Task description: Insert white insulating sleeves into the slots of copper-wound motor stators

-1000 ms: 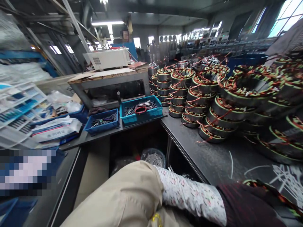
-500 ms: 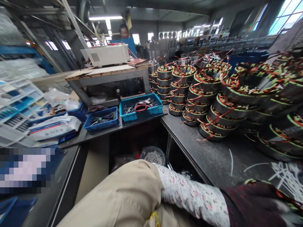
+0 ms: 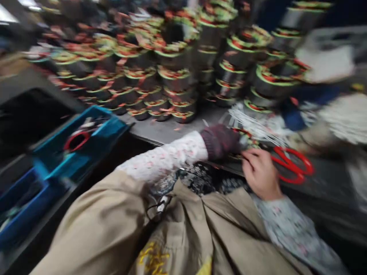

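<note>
"What's that person busy with, over the beige coverall [image 3: 100,206]?"

"Close handwork on a wound stator [image 3: 254,143], I'd judge, probably among its end windings. It sits low, just ahead of the lap, between the two hands."

"And how do the hands stand?"

"The bare right hand [image 3: 262,172] has its fingers curled in, so that grip is narrow, but I can't tell whether it pinches a wire. The gloved left hand [image 3: 222,140] reaches across to the stator's other side. Its grip is blurred; I can't say if it's closed on anything."

"What would the next move call for?"

"A steady core under the glove, I'd think, and fine fingertip control from the bare hand."

"Which way does the stator point?"

"Only a bit of green edging and orange wire shows between the hands. The wound end seems to face upward, which would put the bore's axis near upright, but too much is covered to be sure. Being a ring, it shows no clear long axis."

"Beside it?"

"Red-handled scissors [image 3: 296,164], loops to the right of the right hand, and just beyond, a loose bundle of white tubing [image 3: 252,121] on the tabletop [image 3: 169,131]. Off to the left is a teal bin [image 3: 69,168]."

"And farther back?"

"Stacked stators [image 3: 178,82], row behind row, most with their rings facing up."
</note>
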`<move>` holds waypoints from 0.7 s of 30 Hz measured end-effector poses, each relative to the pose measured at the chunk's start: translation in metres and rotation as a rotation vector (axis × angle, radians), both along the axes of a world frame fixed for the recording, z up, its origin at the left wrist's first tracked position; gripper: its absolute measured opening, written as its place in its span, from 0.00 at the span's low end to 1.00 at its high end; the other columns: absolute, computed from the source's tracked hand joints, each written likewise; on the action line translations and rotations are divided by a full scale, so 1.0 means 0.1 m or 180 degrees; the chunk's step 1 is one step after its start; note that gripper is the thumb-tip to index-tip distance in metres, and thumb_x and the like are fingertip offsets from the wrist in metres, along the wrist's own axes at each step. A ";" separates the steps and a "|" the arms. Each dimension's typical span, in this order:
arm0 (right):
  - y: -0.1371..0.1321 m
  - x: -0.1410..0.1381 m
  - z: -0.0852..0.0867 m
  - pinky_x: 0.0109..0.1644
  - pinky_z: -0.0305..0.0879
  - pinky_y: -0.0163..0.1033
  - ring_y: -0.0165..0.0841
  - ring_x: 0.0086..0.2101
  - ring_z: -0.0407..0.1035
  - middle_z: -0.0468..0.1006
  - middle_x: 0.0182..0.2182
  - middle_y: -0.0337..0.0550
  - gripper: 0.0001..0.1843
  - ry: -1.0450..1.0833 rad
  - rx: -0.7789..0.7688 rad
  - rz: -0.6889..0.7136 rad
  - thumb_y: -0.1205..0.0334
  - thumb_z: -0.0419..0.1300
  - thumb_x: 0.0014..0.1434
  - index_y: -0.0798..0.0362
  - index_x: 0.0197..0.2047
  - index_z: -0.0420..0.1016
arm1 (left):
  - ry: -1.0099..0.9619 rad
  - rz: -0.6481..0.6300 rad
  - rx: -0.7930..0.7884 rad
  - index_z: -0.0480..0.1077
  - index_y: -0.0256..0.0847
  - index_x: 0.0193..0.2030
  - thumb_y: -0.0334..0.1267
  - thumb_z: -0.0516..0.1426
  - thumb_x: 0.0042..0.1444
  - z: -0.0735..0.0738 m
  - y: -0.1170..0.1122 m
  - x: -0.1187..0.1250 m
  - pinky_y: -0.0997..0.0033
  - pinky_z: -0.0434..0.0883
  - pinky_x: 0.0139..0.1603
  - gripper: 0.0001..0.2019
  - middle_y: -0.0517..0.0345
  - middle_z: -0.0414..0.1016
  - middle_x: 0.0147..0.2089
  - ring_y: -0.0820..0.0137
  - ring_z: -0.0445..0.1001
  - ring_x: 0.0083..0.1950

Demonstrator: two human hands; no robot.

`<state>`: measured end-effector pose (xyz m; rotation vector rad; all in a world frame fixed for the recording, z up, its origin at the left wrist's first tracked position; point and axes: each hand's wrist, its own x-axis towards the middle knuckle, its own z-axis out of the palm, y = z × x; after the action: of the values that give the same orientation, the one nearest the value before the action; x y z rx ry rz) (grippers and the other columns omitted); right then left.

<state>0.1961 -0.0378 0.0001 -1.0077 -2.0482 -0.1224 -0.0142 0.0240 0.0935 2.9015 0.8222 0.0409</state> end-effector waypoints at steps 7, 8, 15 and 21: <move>0.23 0.70 0.05 0.25 0.65 0.34 0.29 0.23 0.68 0.72 0.26 0.38 0.07 0.2302 0.0331 -0.1321 0.60 0.64 0.60 0.52 0.35 0.70 | -0.1204 -0.1156 0.0812 0.74 0.43 0.45 0.49 0.55 0.65 -0.37 0.27 -0.14 0.38 0.66 0.70 0.14 0.54 0.79 0.54 0.58 0.77 0.57; 0.31 0.82 0.03 0.24 0.64 0.34 0.28 0.21 0.67 0.70 0.25 0.37 0.09 0.2475 0.0424 -0.1460 0.59 0.65 0.59 0.52 0.35 0.70 | -0.1349 -0.1189 0.0710 0.73 0.42 0.44 0.50 0.55 0.66 -0.43 0.28 -0.14 0.40 0.68 0.69 0.14 0.53 0.80 0.52 0.59 0.77 0.57; 0.74 1.28 0.06 0.30 0.70 0.39 0.30 0.26 0.68 0.72 0.31 0.40 0.07 0.1923 0.0444 -0.2083 0.59 0.65 0.59 0.52 0.35 0.73 | -0.2187 -0.0165 0.1052 0.69 0.43 0.39 0.45 0.57 0.67 -0.82 0.01 0.12 0.50 0.76 0.60 0.09 0.56 0.80 0.38 0.68 0.78 0.42; 0.29 0.96 0.36 0.31 0.74 0.38 0.30 0.30 0.74 0.77 0.42 0.49 0.05 0.2152 0.0642 -0.1204 0.62 0.63 0.66 0.52 0.41 0.71 | -0.2638 0.0755 0.0890 0.69 0.41 0.46 0.39 0.60 0.60 -0.92 -0.27 0.31 0.48 0.78 0.60 0.09 0.47 0.76 0.57 0.60 0.76 0.58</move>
<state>0.2925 -0.0083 0.0358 -1.1106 -1.2022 -0.1556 0.0168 -0.0034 0.0014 2.5683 1.0077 1.3545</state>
